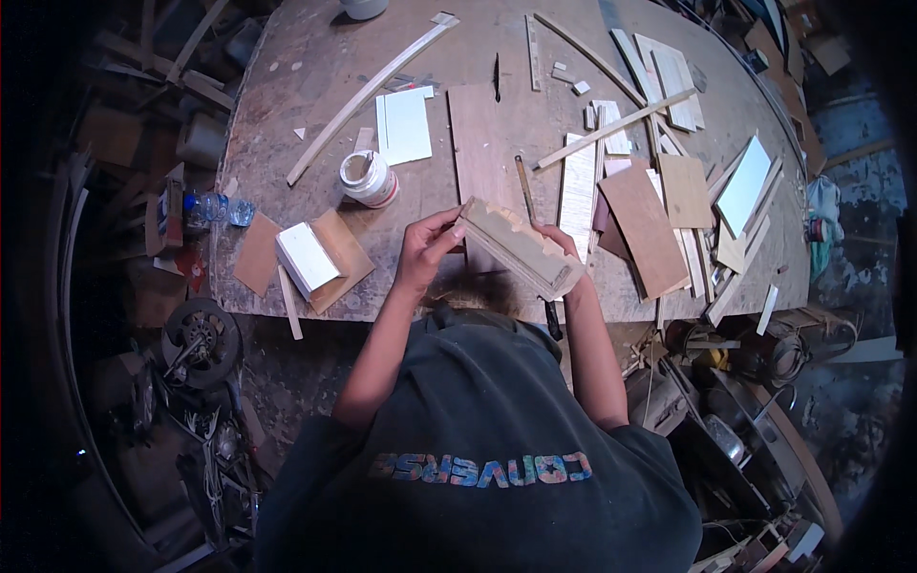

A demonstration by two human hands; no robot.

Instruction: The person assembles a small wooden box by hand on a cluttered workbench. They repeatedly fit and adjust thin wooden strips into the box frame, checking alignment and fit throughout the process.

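Above the table's near edge I hold a tan, shallow wooden box-like piece (pixel 516 246), tilted, with ridged edges and a ragged paler patch along its far side. My left hand (pixel 430 250) pinches its left end, thumb on top. Around the right end close the fingers of my right hand (pixel 565 256), partly hidden by the piece. Just beyond the right hand lies a thin brown stick (pixel 525 186). A dark handle (pixel 553 320) shows below that hand; its other end is hidden. To the left stands an open white jar (pixel 368 180) with a stained rim.
The worktable (pixel 315 67) carries a white block (pixel 308 258) on brown boards at left and a white sheet (pixel 404 124). A long brown board (pixel 478 143) lies ahead. Wood strips and panels (pixel 645 229) pile up at right. A plastic bottle (pixel 222 209) lies at the left edge.
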